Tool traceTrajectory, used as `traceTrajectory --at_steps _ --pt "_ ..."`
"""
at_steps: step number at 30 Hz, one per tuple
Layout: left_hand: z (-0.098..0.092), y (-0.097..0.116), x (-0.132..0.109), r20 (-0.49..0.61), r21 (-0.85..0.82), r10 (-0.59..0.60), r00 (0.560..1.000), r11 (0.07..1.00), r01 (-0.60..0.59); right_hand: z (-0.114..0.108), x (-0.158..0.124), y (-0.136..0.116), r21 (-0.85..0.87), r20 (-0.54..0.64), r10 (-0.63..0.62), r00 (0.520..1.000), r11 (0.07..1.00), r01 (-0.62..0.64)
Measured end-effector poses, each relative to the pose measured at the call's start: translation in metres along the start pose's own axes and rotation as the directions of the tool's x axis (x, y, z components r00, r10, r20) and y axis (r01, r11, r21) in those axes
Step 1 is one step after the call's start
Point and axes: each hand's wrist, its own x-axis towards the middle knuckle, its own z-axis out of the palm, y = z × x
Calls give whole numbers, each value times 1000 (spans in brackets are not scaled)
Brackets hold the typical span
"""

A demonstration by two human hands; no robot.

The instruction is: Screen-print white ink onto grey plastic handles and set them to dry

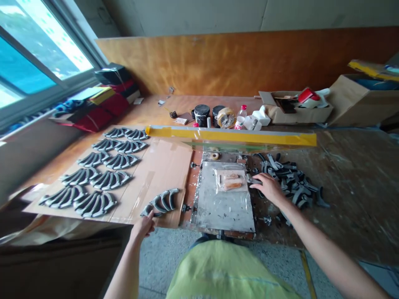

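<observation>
My left hand (pixel 143 226) is at the near edge of a cardboard sheet (pixel 158 164), its fingers closed at the left end of a grey fan-shaped part (pixel 163 202) with curved ribs. Between the fingers of my right hand (pixel 270 189) is a small flat grey piece (pixel 254 180); its exact kind is unclear. It points left, at the right edge of a clear plastic patch (pixel 220 189) bearing orange-brown smears (pixel 233 185). That patch lies on a stained grey board (pixel 224 211). Just right of my right hand is a pile of loose grey curved pieces (pixel 301 189).
Several finished-looking fan-shaped parts (pixel 102 178) lie in two columns on the cardboard. A long yellow-taped strip (pixel 230 135) crosses behind the board. Further back stand black tubs (pixel 202 115), a red-capped bottle (pixel 241 114) and an open carton (pixel 299 114). Knobbed clamps (pixel 186 207) flank the board.
</observation>
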Motion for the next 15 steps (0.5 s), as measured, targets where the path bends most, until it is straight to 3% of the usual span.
traceTrajectory --at_steps 3,5,7,9,12,15 --pt "-9 32 2 29 25 50 998 998 -50 26 27 -51 103 -86 -166 982 979 175" --pt "-10 71 -1 15 -34 165 986 986 -164 44 38 -71 78 -57 -240 969 967 244" --pt "-11 122 -13 -14 -161 320 947 934 -318 58 42 -81 6 8 -268 964 964 267" --pt "-12 178 -35 -113 -414 544 831 735 -537 66 40 -86 -63 49 -254 966 964 257" --pt "-12 249 -73 -215 -633 688 693 442 -636 66 31 -87 -133 71 -246 967 958 253" --pt "-13 277 -100 -176 -711 763 622 338 -616 54 25 -79 -155 95 -287 953 942 299"
